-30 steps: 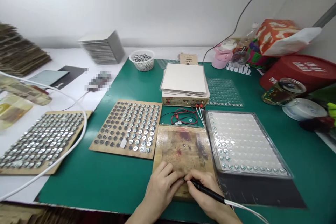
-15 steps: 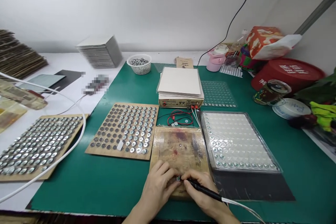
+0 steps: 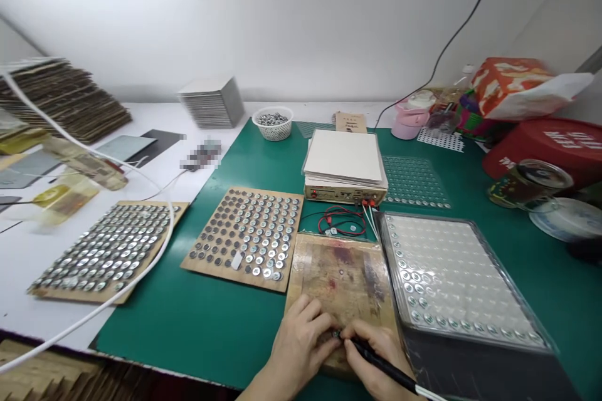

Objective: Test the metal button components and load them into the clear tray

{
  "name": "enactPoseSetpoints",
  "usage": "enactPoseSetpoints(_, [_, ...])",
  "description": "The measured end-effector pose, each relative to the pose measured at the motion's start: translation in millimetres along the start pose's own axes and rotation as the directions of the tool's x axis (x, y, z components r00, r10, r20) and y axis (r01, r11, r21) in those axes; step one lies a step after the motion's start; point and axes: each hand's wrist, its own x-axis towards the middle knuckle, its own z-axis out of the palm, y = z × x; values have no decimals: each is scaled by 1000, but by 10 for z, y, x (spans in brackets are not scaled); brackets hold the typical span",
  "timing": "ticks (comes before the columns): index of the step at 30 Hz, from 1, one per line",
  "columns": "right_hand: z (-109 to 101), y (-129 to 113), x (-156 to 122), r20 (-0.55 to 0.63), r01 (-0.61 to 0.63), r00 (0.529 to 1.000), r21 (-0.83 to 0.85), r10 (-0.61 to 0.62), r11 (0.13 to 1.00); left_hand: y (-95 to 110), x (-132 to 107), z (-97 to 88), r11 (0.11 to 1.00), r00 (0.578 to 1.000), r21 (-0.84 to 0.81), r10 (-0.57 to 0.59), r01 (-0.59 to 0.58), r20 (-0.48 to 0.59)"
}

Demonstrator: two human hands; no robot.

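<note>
My left hand (image 3: 303, 337) pinches a small round metal part (image 3: 336, 333) between thumb and forefinger, low over the wooden block (image 3: 348, 288). In my right hand (image 3: 374, 346) is a black pen-shaped tool (image 3: 388, 368) with white cables at its rear end. Its tip meets the metal part, though my fingertips partly hide the spot. Left of the block lies a brown board (image 3: 200, 263) with rows of round metal parts, some dark and some silvery. To the right, a clear plastic tray (image 3: 451, 263) holds similar parts along its left and front edges.
Behind the block stands a beige instrument (image 3: 345, 193) with white sheets on top and red and black leads (image 3: 345, 216) in front. A white basket (image 3: 273, 131) holds many metal parts. Another filled board (image 3: 113, 250) lies left, crossed by a white cable (image 3: 157, 260). A mug (image 3: 531, 182) stands right.
The view has swung left, so everything appears shifted to the right. Both hands keep their hold over the block, with the tool still at the small metal part.
</note>
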Motion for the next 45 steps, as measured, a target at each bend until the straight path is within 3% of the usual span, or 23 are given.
enactPoseSetpoints(2, [-4, 14, 12, 3, 22, 1000, -51, -22, 998, -32, 23, -102, 1000, 1000, -11, 8, -8, 2])
enactPoseSetpoints(4, [-27, 36, 10, 2, 67, 998, -65, -67, 996, -159, 45, -315, 1000, 999, 3, -25, 25, -44])
enactPoseSetpoints(7, [-51, 89, -19, -94, 227, 969, -41, -230, 973, -525, 45, -768, 972, 954, 114, -171, 204, -246])
enactPoseSetpoints(10, [9, 123, -48, -252, 475, 831, -141, -495, 869, -961, 20, -1120, 887, 873, 237, -285, 397, -395])
enactPoseSetpoints(12, [97, 106, -50, -278, 563, 724, -293, -632, 773, -1190, 8, -1199, 849, 866, 287, -325, 445, -381])
enactPoseSetpoints(13, [145, 85, -46, -273, 567, 697, -357, -663, 743, -1270, 2, -1198, 843, 873, 301, -335, 446, -354])
enactPoseSetpoints(15, [217, 23, -38, -265, 531, 703, -421, -660, 736, -1356, -15, -1157, 840, 887, 324, -338, 436, -315])
enactPoseSetpoints(18, [157, -60, -41, -304, 437, 762, -410, -571, 801, -1353, -39, -1102, 826, 890, 355, -342, 438, -301])
enactPoseSetpoints(22, [-360, 34, 28, -438, 270, 788, -385, -432, 883, -1305, 13, -1125, 823, 889, 349, -366, 448, -275])
enactPoseSetpoints(24, [-683, 168, 130, -512, 117, 792, -408, -333, 905, -1322, 89, -1167, 807, 855, 297, -443, 511, -269])
enactPoseSetpoints(26, [-918, 314, 244, -514, 18, 809, -463, -285, 886, -1357, 176, -1218, 757, 787, 224, -568, 614, -241])
enactPoseSetpoints(28, [-1025, 437, 329, -463, 18, 836, -514, -295, 857, -1363, 240, -1259, 710, 726, 167, -641, 684, -250])
enactPoseSetpoints(29, [-1039, 482, 354, -434, 37, 847, -528, -308, 848, -1337, 253, -1264, 711, 718, 147, -635, 688, -285])
enactPoseSetpoints(30, [-1036, 514, 367, -414, 55, 853, -536, -319, 842, -1283, 250, -1252, 732, 724, 127, -605, 669, -331])
enactPoseSetpoints(32, [-1009, 530, 358, -376, 82, 864, -551, -335, 830, -1088, 207, -1153, 823, 782, 63, -510, 565, -357])
enactPoseSetpoints(35, [-935, 402, 281, -452, 92, 815, -515, -362, 852, -638, 95, -805, 946, 928, -85, -325, 314, -180])
enactPoseSetpoints(37, [-821, 227, 195, -544, 112, 779, -369, -312, 923, -345, 34, -504, 980, 986, -126, -160, 153, -50])
enactPoseSetpoints(39, [-629, 37, 95, -488, 153, 851, -125, -195, 980, -144, -2, -236, 996, 999, -81, -40, 38, -22])
enactPoseSetpoints(41, [-390, -102, 2, -292, 129, 951, 85, -99, 988, -56, -19, -63, 1000, 998, -4, 19, -19, -67])
enactPoseSetpoints(43, [-172, -153, -59, -160, 60, 987, 163, -34, 985, -52, -24, 6, 998, 994, 49, 46, -41, -103])
enactPoseSetpoints(45, [-33, -133, -84, -128, 4, 992, 165, 18, 986, -83, -24, 7, 997, 994, 56, 59, -54, -97])
